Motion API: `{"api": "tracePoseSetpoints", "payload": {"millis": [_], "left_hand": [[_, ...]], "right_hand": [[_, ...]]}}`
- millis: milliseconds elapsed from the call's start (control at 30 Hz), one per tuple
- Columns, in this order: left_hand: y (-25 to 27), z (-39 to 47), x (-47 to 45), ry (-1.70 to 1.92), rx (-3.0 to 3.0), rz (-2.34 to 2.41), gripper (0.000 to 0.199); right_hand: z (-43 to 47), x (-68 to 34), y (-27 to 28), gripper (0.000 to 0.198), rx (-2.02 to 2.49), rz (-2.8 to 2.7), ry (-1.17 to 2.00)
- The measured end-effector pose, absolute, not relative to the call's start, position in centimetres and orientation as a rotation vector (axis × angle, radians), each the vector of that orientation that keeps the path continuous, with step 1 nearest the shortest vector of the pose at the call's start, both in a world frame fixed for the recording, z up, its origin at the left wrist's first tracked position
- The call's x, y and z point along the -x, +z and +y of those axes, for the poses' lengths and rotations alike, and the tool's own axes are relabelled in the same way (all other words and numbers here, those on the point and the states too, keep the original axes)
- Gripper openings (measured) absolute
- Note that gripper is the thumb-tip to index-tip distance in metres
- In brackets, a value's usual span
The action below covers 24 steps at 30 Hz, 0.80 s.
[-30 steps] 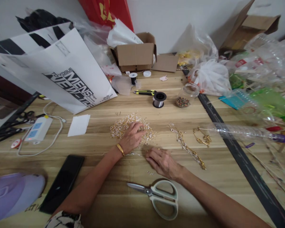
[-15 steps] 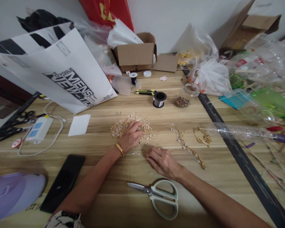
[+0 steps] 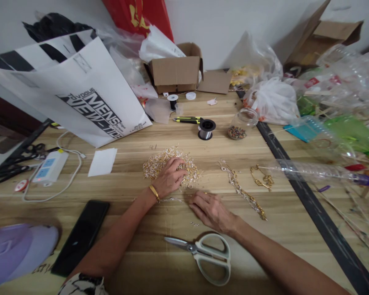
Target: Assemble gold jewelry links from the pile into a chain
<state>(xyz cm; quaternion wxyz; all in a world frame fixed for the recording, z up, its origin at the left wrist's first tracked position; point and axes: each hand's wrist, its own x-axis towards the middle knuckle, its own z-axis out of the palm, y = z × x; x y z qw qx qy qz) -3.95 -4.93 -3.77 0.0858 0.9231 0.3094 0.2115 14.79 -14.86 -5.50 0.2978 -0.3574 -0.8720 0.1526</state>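
My left hand (image 3: 169,177), with a gold bracelet (image 3: 154,193) at its wrist, reaches into a loose pile of small gold and silver beads (image 3: 155,164). Its thumb and forefinger are apart, with beads beneath them. Close by, my right hand (image 3: 210,209) rests low on the table, fingers bent and pressed together; what the tips hold is hidden. A thin silvery beaded strand (image 3: 171,199) lies between the hands, one end toward the right fingertips. Scissors with pale handles (image 3: 213,258) lie nearest me, below a few tiny loose beads (image 3: 194,224).
Finished-looking chains (image 3: 242,190) and a gold chain (image 3: 261,178) lie on the right. Behind are a wire spool (image 3: 206,129), a cutter knife (image 3: 186,119) and a bead jar (image 3: 238,127). At left are a phone (image 3: 81,237), power strip (image 3: 51,167) and paper bag (image 3: 95,94).
Hardly anything differs. Both hands keep almost the same places, the left fingers over the bead pile and the right fingers bent on the table.
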Motion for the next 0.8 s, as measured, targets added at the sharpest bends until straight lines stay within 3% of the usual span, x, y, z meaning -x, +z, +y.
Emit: {"api": "tracePoseSetpoints", "payload": {"millis": [800], "left_hand": [[-3.69, -5.01, 3.65, 0.607, -2.734, 0.897, 0.038]], "right_hand": [[-14.88, -14.80, -5.75, 0.007, 0.955, -2.311, 0.384]]}}
